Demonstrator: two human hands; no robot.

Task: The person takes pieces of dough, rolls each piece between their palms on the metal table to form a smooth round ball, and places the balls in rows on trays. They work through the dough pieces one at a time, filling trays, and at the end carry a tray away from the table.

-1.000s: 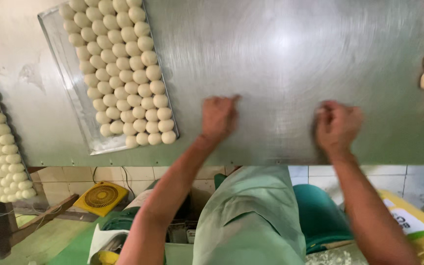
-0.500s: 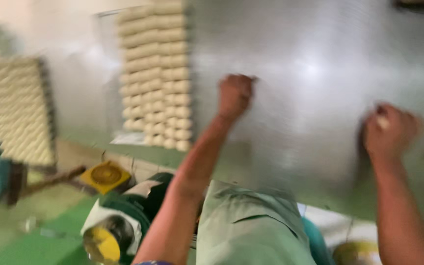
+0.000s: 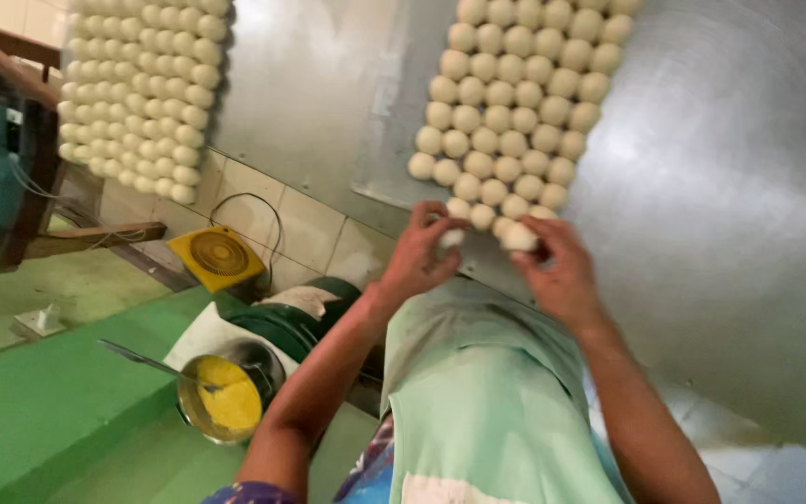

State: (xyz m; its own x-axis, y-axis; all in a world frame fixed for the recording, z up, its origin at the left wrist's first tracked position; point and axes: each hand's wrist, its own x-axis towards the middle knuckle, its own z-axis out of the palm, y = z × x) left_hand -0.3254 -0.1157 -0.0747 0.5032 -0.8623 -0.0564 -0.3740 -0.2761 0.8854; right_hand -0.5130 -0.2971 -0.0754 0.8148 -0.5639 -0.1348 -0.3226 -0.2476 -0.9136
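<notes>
Your left hand [image 3: 419, 254] and right hand [image 3: 560, 271] each pinch a dough ball [image 3: 519, 237] at the near end of the tray [image 3: 377, 177], already nearly filled with rows, on the steel surface [image 3: 739, 233].

No packages, labels, signs or screens visible.

One head-worn camera looks steeply down, close over both forearms, tilted so the steel table [image 3: 701, 233] runs toward two o'clock.
</notes>
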